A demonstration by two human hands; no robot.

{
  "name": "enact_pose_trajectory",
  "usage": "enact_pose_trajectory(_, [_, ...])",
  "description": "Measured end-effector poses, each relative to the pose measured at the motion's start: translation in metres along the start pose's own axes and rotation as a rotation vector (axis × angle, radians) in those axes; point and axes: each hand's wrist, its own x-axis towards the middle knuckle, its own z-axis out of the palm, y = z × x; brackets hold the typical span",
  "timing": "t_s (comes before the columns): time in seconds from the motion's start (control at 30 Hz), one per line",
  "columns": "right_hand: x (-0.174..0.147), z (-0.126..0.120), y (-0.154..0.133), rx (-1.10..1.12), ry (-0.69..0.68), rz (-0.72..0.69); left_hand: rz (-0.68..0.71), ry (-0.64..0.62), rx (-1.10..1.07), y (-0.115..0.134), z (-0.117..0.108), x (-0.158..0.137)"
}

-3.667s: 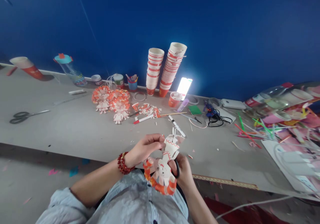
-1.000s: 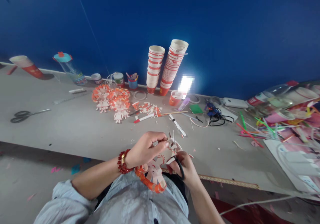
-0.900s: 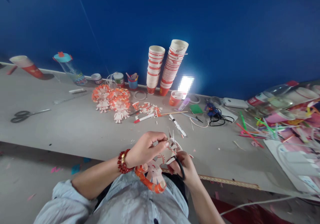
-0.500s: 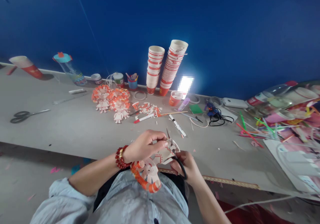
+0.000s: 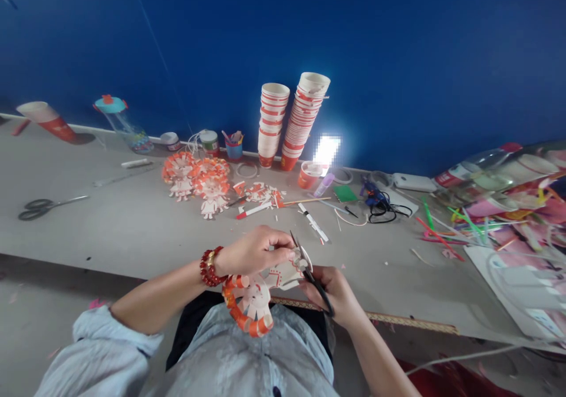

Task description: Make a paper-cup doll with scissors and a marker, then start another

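Observation:
My left hand (image 5: 260,251), with a red bead bracelet at the wrist, pinches the edge of a white paper doll cutout (image 5: 255,299). Curled orange strips frame the doll's head, which hangs down toward my shirt. In my right hand (image 5: 331,294) is a pair of black-handled scissors (image 5: 315,282). Their blades point up and away from me, lying across the white paper close to my left fingertips. Whether the blades are closed on the paper is hard to make out. Finished-looking paper dolls with orange curls (image 5: 212,190) lie on the table beyond my left hand.
Two tall stacks of paper cups (image 5: 273,125) stand by the blue wall, near a bright lamp (image 5: 327,149). Paper scraps (image 5: 260,193), markers (image 5: 313,223) and a glue stick (image 5: 325,184) lie in the middle. Spare scissors (image 5: 39,208) rest at left; bottles and coloured straws (image 5: 442,238) crowd the right.
The doll's curled head has swung slightly left and up, together with my left hand. The scissors have tilted a little more to the left at their tips.

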Motion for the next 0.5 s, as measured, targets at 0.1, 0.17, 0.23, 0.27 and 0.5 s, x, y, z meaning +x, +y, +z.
enact_pose_trajectory(0.1, [0.0, -0.003, -0.004, -0.068, 0.017, -0.005, 0.009, -0.019, 0.003, -0.001, -0.003, 0.002])
enact_pose_trajectory(0.17, [0.0, -0.005, -0.002, -0.124, 0.033, -0.012, 0.008, -0.019, 0.008, -0.001, -0.003, 0.002])
enact_pose_trajectory(0.23, [0.0, -0.006, 0.001, -0.179, 0.054, -0.008, 0.012, -0.019, 0.015, -0.001, -0.004, 0.002])
enact_pose_trajectory(0.27, [0.0, -0.006, 0.003, -0.201, 0.064, -0.001, 0.016, -0.02, 0.018, -0.001, -0.005, 0.002])
enact_pose_trajectory(0.5, [0.006, 0.004, 0.009, -0.067, 0.111, -0.055, 0.003, -0.182, -0.307, -0.027, -0.017, 0.015])
